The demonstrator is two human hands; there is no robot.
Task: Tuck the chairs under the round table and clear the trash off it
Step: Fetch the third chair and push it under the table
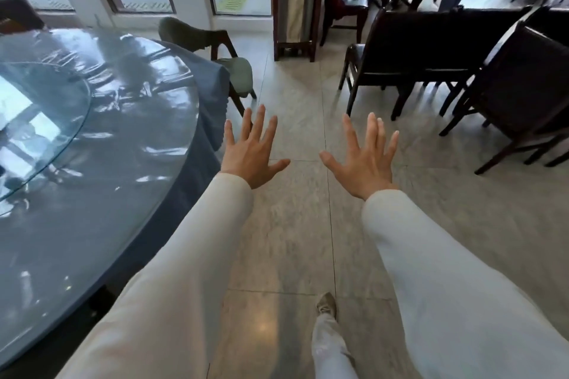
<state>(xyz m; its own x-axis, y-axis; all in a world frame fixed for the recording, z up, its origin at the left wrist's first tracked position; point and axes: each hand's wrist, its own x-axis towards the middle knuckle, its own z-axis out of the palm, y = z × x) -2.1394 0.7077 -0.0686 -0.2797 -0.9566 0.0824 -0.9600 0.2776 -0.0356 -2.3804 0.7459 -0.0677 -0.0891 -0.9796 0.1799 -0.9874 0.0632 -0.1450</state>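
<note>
Floor (295,224): pale stone tiles, filling the middle of the view between the furniture.

Table (101,194): round, at left, under a blue cloth with a glossy clear cover; a glass turntable (37,120) sits on top near the left edge of the view. The visible top shows only reflections. Its near rim runs just left of the left sleeve (172,271).

Dark chairs (431,49): a group at right, padded and dark-framed, well apart from the table across the open floor. The nearest of them stands to the right of the right hand, not touching it.

Chair (237,71): green cushion and green backrest on a dark wood frame, at the far side of the table. The seat is partly under the hanging cloth; the back stands away from the rim. It lies beyond the left hand, up and slightly left of its fingertips, apart from them.

Screen (294,0): dark-framed panel standing on the floor at top centre.

Left hand (254,152): palm down, fingers spread wide, empty, over the floor just beside the table's edge.

Right hand (365,160): palm down, fingers spread, empty, over the floor, level with the left.

Shoe (326,304): light, on the tile below and between the arms.
</note>
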